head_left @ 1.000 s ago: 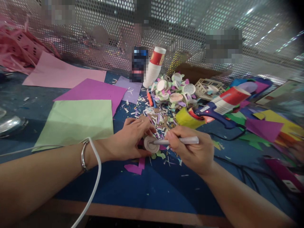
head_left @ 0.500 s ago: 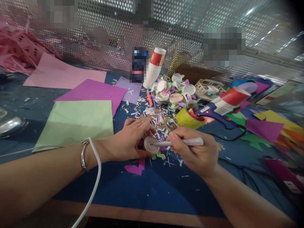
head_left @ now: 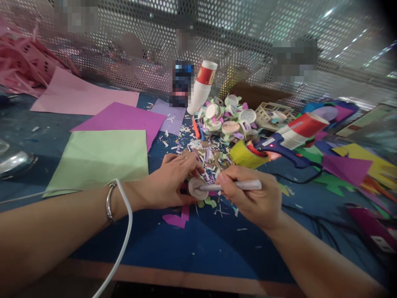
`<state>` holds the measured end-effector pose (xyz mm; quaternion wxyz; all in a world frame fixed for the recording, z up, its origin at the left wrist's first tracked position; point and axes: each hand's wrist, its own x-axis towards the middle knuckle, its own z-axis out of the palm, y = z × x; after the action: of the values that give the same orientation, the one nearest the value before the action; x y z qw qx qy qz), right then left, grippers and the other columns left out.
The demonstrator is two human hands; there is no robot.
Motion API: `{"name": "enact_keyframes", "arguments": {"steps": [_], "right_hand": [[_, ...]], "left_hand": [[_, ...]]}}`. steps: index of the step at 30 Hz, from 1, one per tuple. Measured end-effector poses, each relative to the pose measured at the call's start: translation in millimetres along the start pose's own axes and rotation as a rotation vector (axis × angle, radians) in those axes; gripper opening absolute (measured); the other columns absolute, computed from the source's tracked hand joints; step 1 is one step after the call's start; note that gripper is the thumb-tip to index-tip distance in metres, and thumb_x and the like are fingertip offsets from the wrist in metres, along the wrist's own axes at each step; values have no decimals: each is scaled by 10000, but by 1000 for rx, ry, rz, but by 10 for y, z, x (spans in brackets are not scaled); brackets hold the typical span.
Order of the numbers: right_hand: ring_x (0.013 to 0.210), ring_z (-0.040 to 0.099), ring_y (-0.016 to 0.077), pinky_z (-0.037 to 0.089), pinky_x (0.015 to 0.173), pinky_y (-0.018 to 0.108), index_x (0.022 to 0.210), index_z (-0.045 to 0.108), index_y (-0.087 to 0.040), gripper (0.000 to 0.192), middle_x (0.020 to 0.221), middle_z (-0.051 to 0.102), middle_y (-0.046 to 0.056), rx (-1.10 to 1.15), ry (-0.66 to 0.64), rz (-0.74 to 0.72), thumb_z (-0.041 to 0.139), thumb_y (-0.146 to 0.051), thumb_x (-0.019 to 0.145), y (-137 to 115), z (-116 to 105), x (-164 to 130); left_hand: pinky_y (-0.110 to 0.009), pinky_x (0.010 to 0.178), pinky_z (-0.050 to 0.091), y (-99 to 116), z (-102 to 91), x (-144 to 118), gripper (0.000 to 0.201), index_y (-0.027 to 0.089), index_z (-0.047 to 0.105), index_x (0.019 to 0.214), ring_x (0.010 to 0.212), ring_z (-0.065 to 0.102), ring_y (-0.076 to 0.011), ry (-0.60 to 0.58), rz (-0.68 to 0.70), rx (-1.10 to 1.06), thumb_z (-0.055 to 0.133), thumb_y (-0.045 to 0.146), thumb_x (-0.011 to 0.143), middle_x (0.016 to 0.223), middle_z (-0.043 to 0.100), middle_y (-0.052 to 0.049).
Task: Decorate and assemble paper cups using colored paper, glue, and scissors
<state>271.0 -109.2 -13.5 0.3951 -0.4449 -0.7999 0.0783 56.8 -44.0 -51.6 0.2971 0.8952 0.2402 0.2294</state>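
Right hand point(head_left: 252, 198) grip closed round pen point(head_left: 231, 186); left hand point(head_left: 169, 182) pinches disc point(head_left: 196, 188).

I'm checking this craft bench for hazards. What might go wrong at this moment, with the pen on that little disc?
The left hand pins the small round disc only at its edge, so the pen in the right hand may push it askew and smear the mark. The glue gun, with a small red light showing, lies close behind the right hand; a stray move might brush it. The white cable across the left wrist may snag.
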Motion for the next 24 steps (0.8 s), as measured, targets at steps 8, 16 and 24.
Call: {"name": "enact_keyframes", "arguments": {"steps": [8, 16, 24], "right_hand": [[485, 510, 79, 388, 496, 246, 667, 617, -190, 289, 551, 583, -35, -55, -7, 13, 576, -200, 953, -15, -43, -30], [462, 525, 103, 416, 500, 268, 709, 640, -216, 263, 518, 577, -40, -96, 70, 63, 573, -228, 963, -5, -60, -39], [473, 517, 102, 415, 502, 269, 713, 626, -213, 254, 535, 573, -37, -107, 65, -3, 581, -221, 963, 42, -26, -10]], "left_hand": [[-448, 960, 327, 15, 0, 5, 522, 229, 495, 1126, 1077, 629, -247, 14, 16, 5, 814, 397, 749, 1093, 664, -13], [-445, 969, 317, 3, -9, 6, 495, 230, 501, 1119, 1085, 627, -249, -14, -10, 14, 784, 429, 765, 1114, 657, -16], [-450, 976, 323, 9, -6, -1, 478, 225, 497, 1116, 1087, 625, -257, -20, -17, 29, 766, 414, 769, 1133, 657, -37]]}}
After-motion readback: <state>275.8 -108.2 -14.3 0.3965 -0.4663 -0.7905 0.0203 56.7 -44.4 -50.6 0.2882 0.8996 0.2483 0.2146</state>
